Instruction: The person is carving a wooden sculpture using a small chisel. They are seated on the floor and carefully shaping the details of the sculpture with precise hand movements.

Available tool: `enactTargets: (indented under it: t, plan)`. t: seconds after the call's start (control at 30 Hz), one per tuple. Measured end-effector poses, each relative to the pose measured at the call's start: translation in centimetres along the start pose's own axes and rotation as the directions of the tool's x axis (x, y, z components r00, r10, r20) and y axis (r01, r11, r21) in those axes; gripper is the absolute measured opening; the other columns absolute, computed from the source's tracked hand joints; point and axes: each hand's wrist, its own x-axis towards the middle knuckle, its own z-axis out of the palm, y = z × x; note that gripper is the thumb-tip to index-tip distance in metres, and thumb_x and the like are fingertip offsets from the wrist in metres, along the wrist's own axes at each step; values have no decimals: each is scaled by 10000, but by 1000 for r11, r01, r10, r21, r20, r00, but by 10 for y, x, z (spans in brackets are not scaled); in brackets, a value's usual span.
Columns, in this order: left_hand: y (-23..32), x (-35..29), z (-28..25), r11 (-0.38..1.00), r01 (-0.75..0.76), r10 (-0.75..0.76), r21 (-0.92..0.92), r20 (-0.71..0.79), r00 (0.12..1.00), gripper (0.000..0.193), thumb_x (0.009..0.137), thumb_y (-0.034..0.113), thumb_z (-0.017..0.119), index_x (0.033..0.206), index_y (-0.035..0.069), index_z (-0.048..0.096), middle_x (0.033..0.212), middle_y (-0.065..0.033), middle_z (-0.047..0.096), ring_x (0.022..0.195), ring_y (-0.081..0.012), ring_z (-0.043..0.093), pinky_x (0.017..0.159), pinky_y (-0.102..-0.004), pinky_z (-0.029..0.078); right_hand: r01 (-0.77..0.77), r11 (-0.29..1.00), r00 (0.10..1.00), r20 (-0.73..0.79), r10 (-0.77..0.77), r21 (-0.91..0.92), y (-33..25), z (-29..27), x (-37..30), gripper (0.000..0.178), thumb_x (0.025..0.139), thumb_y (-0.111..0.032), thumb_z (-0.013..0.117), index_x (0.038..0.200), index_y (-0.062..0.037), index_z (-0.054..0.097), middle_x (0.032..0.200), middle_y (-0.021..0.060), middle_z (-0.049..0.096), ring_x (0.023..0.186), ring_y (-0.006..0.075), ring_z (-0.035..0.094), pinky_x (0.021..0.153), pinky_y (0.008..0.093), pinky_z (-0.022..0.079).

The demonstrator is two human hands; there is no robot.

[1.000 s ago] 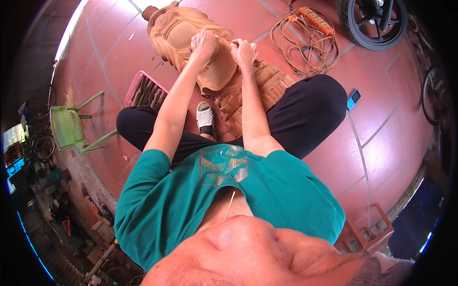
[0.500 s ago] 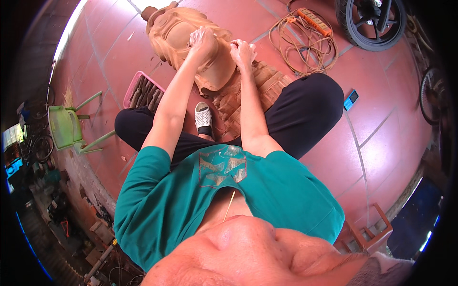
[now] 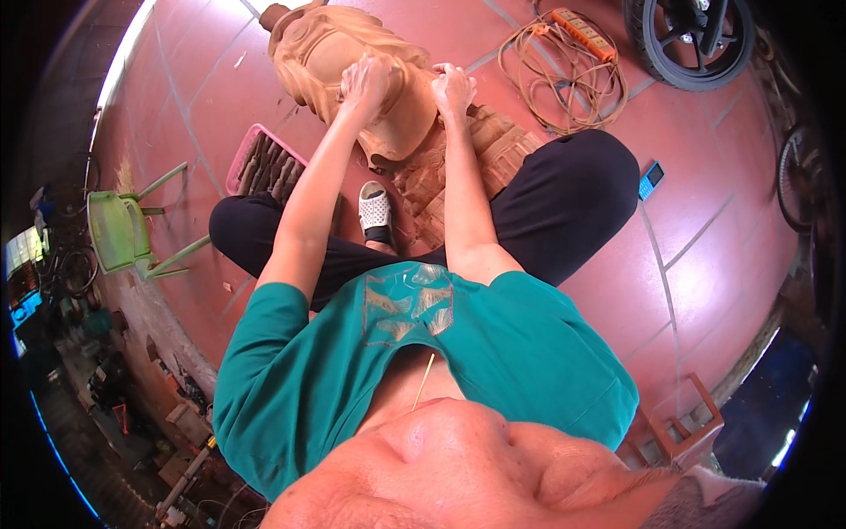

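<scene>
A large carved wooden statue [image 3: 322, 57] with smooth, rounded surfaces lies in front of me at the far end of my reach. My left hand [image 3: 366, 88] is closed in a fist against its upper side. At the statue's right edge my right hand [image 3: 454, 91] is also closed, its fingers curled in. Whatever either hand holds is hidden or too small to name. The statue's rough, ridged brown part [image 3: 489, 145] extends beneath my right forearm, toward my leg.
A pink basket [image 3: 257, 163] of wooden-handled tools stands by my left knee. To the right lie an orange power strip [image 3: 582, 33] with a coiled cord [image 3: 564, 88] and a blue phone [image 3: 650, 180]. A green chair [image 3: 119, 231] stands left; a motorcycle wheel [image 3: 692, 44] is far right.
My left hand has shifted slightly nearer and to the left on the statue. My right hand has moved a little to the right. Both stay closed.
</scene>
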Motion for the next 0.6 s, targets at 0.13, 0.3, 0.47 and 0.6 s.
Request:
enactTargets:
  t: [0.13, 0.3, 0.47, 0.6]
  plan:
    - [-4, 10, -1, 998, 56, -56, 10, -19, 998, 284, 927, 269, 493, 888, 76, 697, 1016, -225, 664, 856, -400, 670, 742, -486, 528, -43, 982, 999, -1, 44, 186, 12, 7, 9, 280, 787, -101, 539, 991, -151, 724, 1008, 65, 696, 990, 300, 592, 912, 440, 430]
    - [5, -54, -1, 999, -35, 34, -29, -45, 998, 259, 930, 321, 541, 864, 100, 659, 899, -175, 626, 770, -401, 644, 671, -504, 504, -113, 977, 994, 17, 111, 179, 14, 1, 9, 282, 853, -104, 497, 1017, -160, 719, 1023, 43, 707, 933, 228, 648, 901, 409, 456]
    - [2, -60, -8, 999, -30, 28, -45, -50, 998, 220, 918, 285, 543, 864, 109, 663, 919, -154, 636, 775, -382, 650, 683, -490, 508, -127, 991, 992, -8, 127, 36, 0, -1, 2, 280, 859, -108, 498, 1018, -173, 719, 1013, 21, 711, 987, 201, 651, 947, 421, 429]
    - [2, -16, 0, 998, -58, 60, 24, -93, 994, 207, 894, 243, 543, 891, 97, 690, 942, -184, 650, 794, -389, 665, 693, -480, 523, -82, 979, 997, 4, 82, 186, 13, 8, 10, 276, 797, -92, 537, 991, -158, 722, 991, 38, 704, 990, 268, 612, 913, 446, 434]
